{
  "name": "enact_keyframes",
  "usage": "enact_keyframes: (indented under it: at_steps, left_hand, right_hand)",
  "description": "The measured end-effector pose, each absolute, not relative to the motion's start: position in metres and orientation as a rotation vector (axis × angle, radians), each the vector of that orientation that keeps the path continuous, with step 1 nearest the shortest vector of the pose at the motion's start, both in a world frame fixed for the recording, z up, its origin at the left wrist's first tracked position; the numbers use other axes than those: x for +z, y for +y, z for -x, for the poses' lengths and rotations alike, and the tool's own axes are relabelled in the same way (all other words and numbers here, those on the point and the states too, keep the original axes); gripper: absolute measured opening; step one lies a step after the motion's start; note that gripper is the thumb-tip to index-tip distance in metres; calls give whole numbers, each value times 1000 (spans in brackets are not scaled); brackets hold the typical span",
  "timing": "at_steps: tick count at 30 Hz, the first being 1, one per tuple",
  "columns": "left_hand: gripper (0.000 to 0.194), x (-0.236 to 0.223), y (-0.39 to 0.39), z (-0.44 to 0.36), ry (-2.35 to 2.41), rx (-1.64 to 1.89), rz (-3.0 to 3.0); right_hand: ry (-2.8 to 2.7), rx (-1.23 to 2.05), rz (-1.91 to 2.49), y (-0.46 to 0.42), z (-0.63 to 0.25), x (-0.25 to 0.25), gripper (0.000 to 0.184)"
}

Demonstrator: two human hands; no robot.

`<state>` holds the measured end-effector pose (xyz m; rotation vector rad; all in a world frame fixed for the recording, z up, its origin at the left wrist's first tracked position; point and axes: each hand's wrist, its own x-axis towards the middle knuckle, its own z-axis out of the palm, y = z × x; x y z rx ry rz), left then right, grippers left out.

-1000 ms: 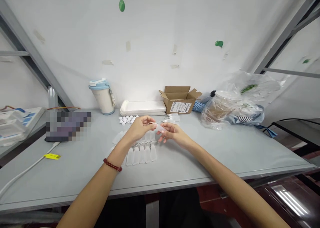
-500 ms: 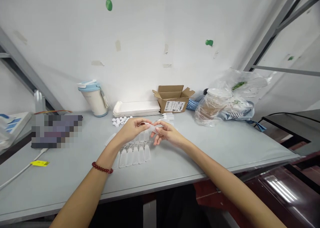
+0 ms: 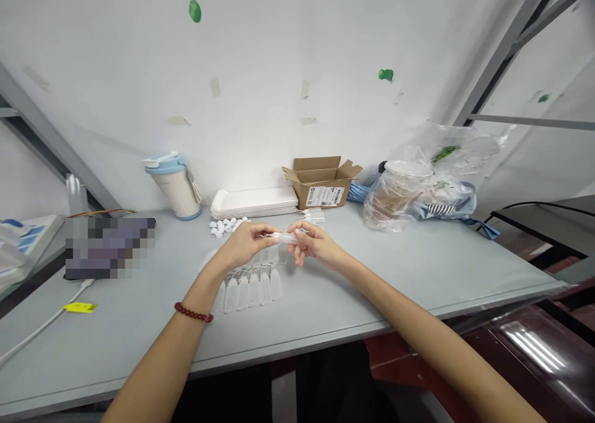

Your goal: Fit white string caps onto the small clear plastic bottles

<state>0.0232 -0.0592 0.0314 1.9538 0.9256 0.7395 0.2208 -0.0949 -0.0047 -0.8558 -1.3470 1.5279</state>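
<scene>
Between my two hands lies a small translucent plastic bottle (image 3: 289,239), held roughly level above the table. The fingers of my right hand (image 3: 316,243) pinch its body. My left hand (image 3: 244,244) pinches the white cap (image 3: 276,235) at its left end; the fingers partly hide it. Below my hands, several similar translucent bottles (image 3: 253,288) lie side by side in a row, thin curved pale stems at their upper ends. More bottles lie behind them, partly covered by my left hand. A pile of small white caps (image 3: 226,226) sits just beyond my left hand.
At the back stand a stack of white trays (image 3: 255,201), an open cardboard box (image 3: 325,191) and a blue-lidded tumbler (image 3: 176,187). A bagged cup (image 3: 395,197) is at right. A pixelated dark device (image 3: 109,249) with a white cable (image 3: 37,330) lies at left.
The view has swung slightly right, so things appear further left. My fingers have shifted on the bottle, which is now turned more level, with its white cap end showing.
</scene>
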Motion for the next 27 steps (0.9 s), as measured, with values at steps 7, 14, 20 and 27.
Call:
enact_keyframes:
  at_steps: [7, 14, 20, 27]
  left_hand:
    - [24, 27, -61, -26, 945, 718, -1975]
    - [31, 28, -63, -28, 958, 733, -1944]
    - [39, 27, -64, -32, 937, 713, -1848]
    - [48, 24, -65, -34, 938, 676, -1837]
  right_hand:
    - [-1346, 1513, 935, -92, -223, -6, 42]
    - [-1546, 962, 1071, -95, -218, -8, 36]
    - [-1580, 818, 1066, -95, -220, -8, 27]
    - [-1622, 808, 1076, -96, -222, -6, 27]
